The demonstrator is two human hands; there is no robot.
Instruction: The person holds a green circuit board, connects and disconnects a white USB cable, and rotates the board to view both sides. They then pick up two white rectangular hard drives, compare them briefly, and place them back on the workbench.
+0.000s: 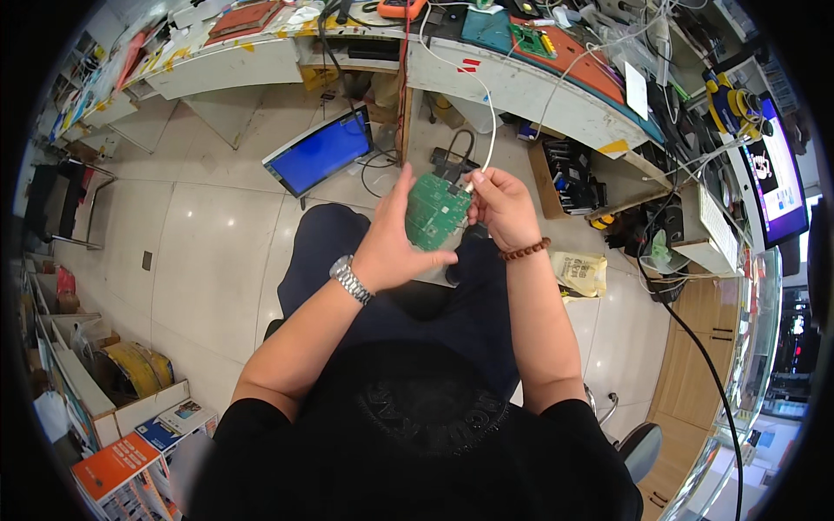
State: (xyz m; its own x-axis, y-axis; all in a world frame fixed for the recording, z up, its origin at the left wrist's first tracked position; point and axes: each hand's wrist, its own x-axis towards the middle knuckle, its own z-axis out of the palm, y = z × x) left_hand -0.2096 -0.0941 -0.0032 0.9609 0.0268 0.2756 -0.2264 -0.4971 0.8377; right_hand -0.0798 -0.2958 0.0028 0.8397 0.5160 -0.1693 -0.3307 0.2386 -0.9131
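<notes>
Above my lap, my left hand (pixel 388 234) holds a green circuit board (pixel 432 215) by its edge, fingers along the left side and thumb below. A silver watch is on that wrist. At the board's right edge, my right hand (pixel 504 208) is closed on the end of a white cable (pixel 493 130), which runs up towards the bench. Whether its plug sits in the board is hidden by the fingers. A black cable with a thick plug (pixel 453 160) meets the board's upper edge.
On the floor ahead, a monitor (pixel 320 154) with a blue screen leans back. A cardboard box (pixel 549 178) of black parts stands under the cluttered workbench (pixel 521 91). A yellowish bag (pixel 580 273) lies to the right. Another lit monitor (pixel 776 178) is at far right.
</notes>
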